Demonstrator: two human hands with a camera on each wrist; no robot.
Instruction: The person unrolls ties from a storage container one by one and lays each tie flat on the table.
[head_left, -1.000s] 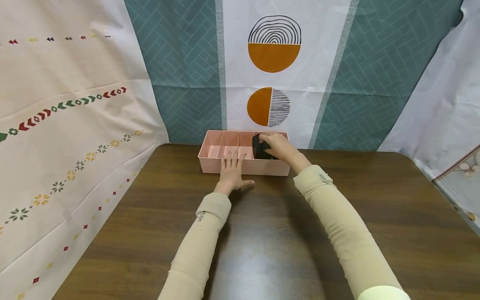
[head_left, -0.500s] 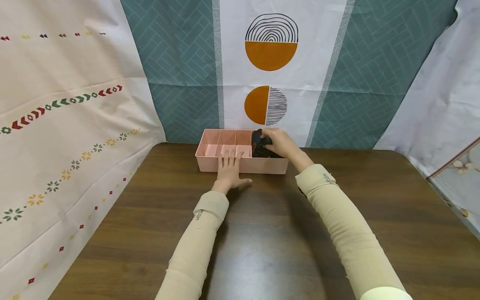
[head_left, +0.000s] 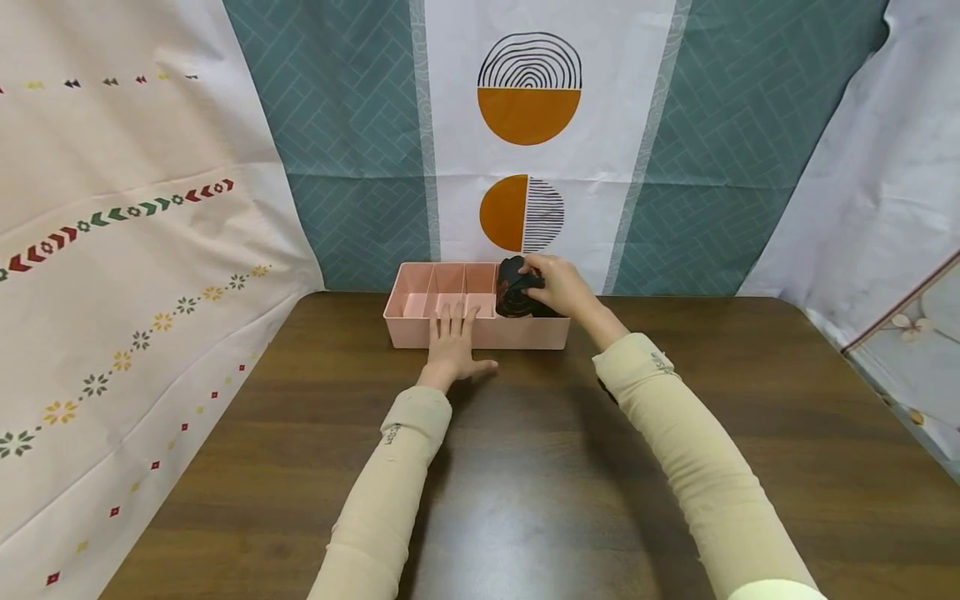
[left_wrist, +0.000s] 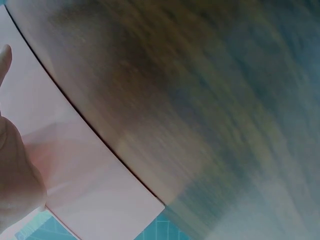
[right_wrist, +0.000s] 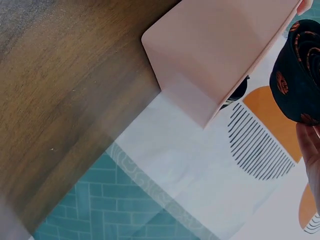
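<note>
At the back of the table, a pink divided box (head_left: 517, 333) stands against the curtain. My left hand (head_left: 450, 346) has its straight, spread fingers against the box's front wall and rim. In the left wrist view, part of that hand (left_wrist: 17, 180) lies against the pink wall. My right hand (head_left: 558, 287) pinches a dark rolled necktie (head_left: 513, 287) over the right part of the box. The right wrist view shows the coiled layers and orange motifs of the necktie (right_wrist: 282, 82), above the rim. Another dark, striped item (right_wrist: 237, 94) shows just past the box's rim.
The brown wooden table (head_left: 525, 483) stretches out in front of the box. A teal and white curtain (head_left: 360, 167) hangs right behind it. Patterned cloth (head_left: 150, 292) borders the left side, and white cloth (head_left: 862, 208) the right.
The right hand has raised the rolled necktie slightly, so it stands higher over the box's back rim. The left hand keeps its place on the box. The head view has shifted a little.
</note>
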